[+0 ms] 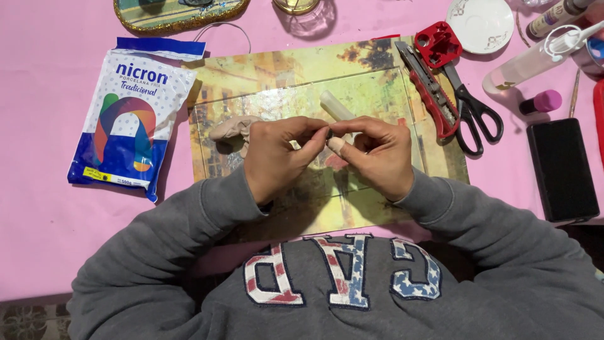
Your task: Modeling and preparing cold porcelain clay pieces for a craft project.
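1. I see the bench (44, 208) under a pink cloth, with grey sleeves coming in from the bottom edge.
2. A picture mat (283, 69) lies in the middle of it, and a clear sheet (377, 88) lies on the mat.
3. A blue and white bag (132, 116) lies flat to the left of the mat, its corner just beside it.
4. A black case (562, 169) lies at the right, well apart from the hands.
5. My left hand (277, 157) and right hand (377, 154) meet over the mat, fingertips touching.
6. Scissors (472, 107) and a red cutter (431, 91) lie side by side at the mat's upper right.
7. A beige lump (229, 129) of clay sits on the mat just left of the left hand.
8. A pale roller (336, 106) lies on the sheet just above the hands.
9. A small dark bit (328, 133) is pinched between the fingers of both hands, narrow around it, above the mat's centre.
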